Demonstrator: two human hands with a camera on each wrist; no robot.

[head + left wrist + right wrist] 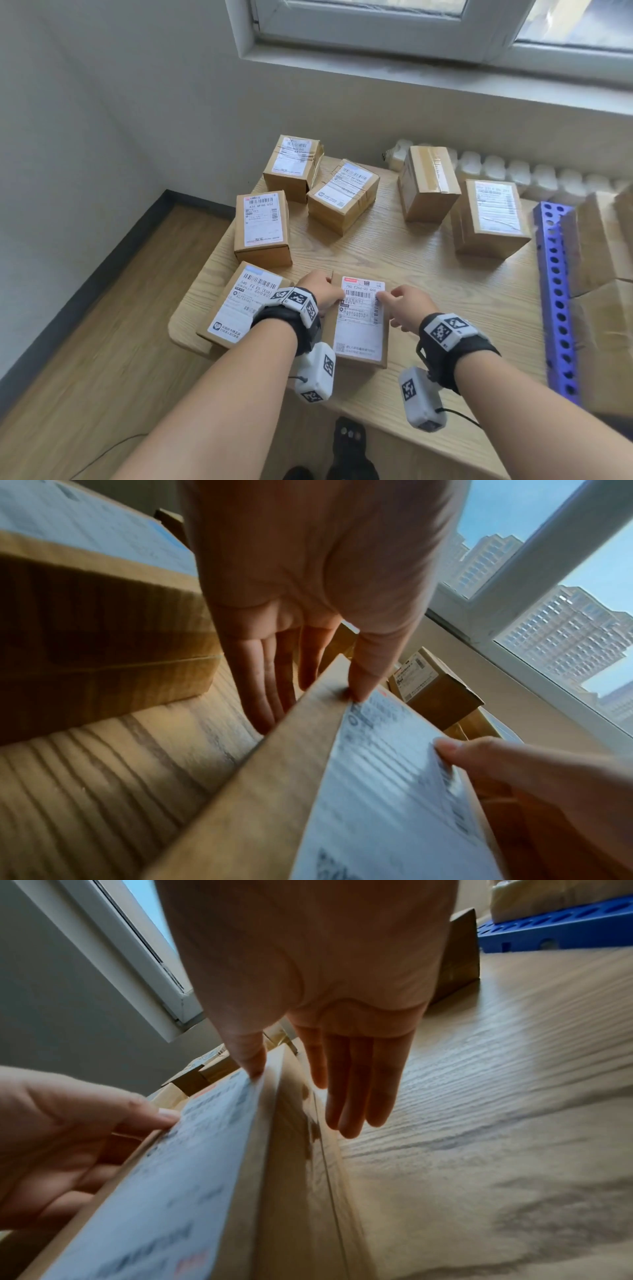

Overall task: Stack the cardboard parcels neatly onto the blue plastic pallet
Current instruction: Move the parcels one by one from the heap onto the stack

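A flat cardboard parcel (361, 329) with a white shipping label lies near the front edge of the wooden table (428, 274). My left hand (329, 293) is at its left side, thumb on the top edge and fingers straight down along the wall, as the left wrist view shows (308, 669). My right hand (399, 303) flanks its right side, thumb tip on the label edge, straight fingers (349, 1096) hanging just beside the wall. The blue plastic pallet (556, 301) with round holes runs along the table's right side and carries cardboard parcels (599, 240).
Several more labelled parcels stand on the table: one at the front left (236, 308), others behind it (262, 228) (342, 195), and two at the back right (428, 181) (489, 216). A white radiator (513, 171) and window lie behind.
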